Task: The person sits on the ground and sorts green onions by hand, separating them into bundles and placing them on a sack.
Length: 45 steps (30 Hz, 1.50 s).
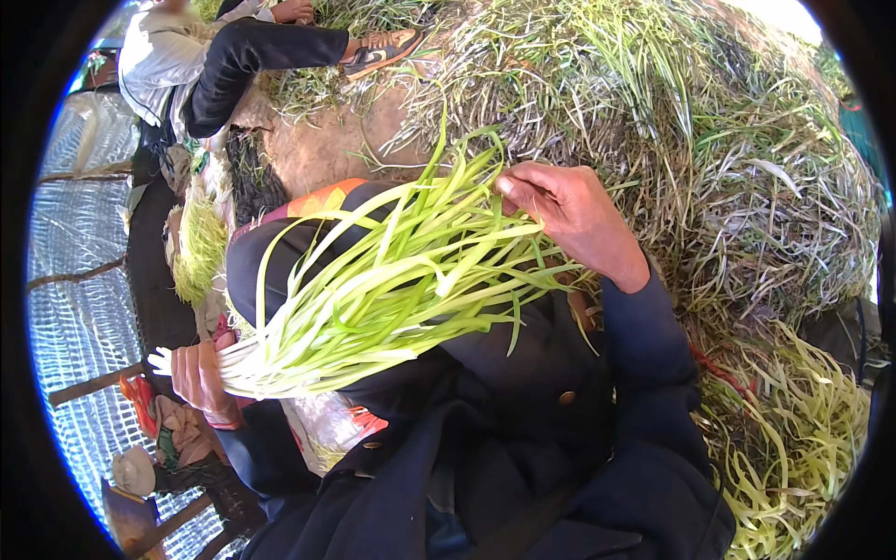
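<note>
A bunch of long, flat green and yellow leaves with white stems (pixel 392 280), which look like garlic chives, lies across my lap. My left hand (pixel 203 381) is closed around its white stem end, at the left; short white ends stick out past the fist. At the leafy end, my right hand (pixel 570 210) has thumb and forefinger pinched together at a leaf tip. The other fingers of that hand are curled and partly hidden. My dark trousers and coat show under and below the bunch.
A large heap of loose and withered leaves (pixel 700 182) rises ahead and to the right. More pale leaves (pixel 805 434) lie at lower right. Another person (pixel 245 63) sits at upper left. A smaller bunch (pixel 199 245) lies at left, beside a plastic-sheet wall (pixel 84 231) with wooden poles.
</note>
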Tool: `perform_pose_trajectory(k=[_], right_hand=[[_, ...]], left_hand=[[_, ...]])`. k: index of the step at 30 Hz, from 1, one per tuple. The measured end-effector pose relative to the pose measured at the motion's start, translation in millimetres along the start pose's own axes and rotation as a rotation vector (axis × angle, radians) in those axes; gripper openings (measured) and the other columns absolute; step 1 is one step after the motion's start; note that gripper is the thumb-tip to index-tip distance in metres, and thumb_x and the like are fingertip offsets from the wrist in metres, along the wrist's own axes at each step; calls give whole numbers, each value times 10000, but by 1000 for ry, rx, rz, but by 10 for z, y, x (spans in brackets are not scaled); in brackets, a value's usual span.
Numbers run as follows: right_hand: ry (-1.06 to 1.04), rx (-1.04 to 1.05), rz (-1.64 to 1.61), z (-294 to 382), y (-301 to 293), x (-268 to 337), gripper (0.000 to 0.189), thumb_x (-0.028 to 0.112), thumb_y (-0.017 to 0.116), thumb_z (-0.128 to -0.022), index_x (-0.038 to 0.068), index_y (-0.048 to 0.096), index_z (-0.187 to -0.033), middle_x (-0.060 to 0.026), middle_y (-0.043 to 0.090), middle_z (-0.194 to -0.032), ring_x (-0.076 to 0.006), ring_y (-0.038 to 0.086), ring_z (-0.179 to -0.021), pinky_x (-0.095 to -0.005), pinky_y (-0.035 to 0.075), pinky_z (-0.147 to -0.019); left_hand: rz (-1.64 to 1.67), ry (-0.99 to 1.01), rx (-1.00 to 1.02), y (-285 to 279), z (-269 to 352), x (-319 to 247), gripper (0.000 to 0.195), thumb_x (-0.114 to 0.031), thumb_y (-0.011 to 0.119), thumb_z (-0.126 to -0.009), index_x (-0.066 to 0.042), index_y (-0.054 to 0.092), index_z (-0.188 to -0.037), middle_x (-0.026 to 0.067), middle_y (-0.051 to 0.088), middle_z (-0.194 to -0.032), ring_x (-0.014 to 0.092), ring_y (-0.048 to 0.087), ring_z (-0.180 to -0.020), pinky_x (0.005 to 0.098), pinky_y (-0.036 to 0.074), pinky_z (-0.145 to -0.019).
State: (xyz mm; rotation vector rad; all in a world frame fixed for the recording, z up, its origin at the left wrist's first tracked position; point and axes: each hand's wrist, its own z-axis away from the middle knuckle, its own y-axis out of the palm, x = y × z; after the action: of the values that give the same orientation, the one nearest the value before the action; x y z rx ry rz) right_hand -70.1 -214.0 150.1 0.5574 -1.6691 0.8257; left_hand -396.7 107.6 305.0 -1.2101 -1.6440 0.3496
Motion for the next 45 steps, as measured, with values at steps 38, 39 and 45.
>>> perform_pose_trajectory(k=[38,39,45], right_hand=[[-82,-640,387,307,18,-179,114,66,736,-854,25,654,-922,-116,634,-857,-271,673,-723,-387,514,-600],[-55,-688,377,325,-107,-323,112,91,739,-887,18,664,-929,-116,650,-843,-246,678,-716,-370,514,-602],[22,-874,689,615,-819,-694,143,152,747,-928,42,720,-1015,-101,704,-913,-212,699,-727,-334,525,-590]], left_hand=[[-133,15,25,-205,-685,210,296,-98,850,-797,22,595,-884,102,514,-698,264,521,-584,384,399,-517],[-152,35,17,-197,-714,214,292,-101,849,-800,18,594,-878,100,509,-699,261,518,-587,383,397,-521],[-214,90,8,-100,-803,230,288,-119,850,-811,-6,587,-845,82,459,-687,238,473,-584,374,369,-528]])
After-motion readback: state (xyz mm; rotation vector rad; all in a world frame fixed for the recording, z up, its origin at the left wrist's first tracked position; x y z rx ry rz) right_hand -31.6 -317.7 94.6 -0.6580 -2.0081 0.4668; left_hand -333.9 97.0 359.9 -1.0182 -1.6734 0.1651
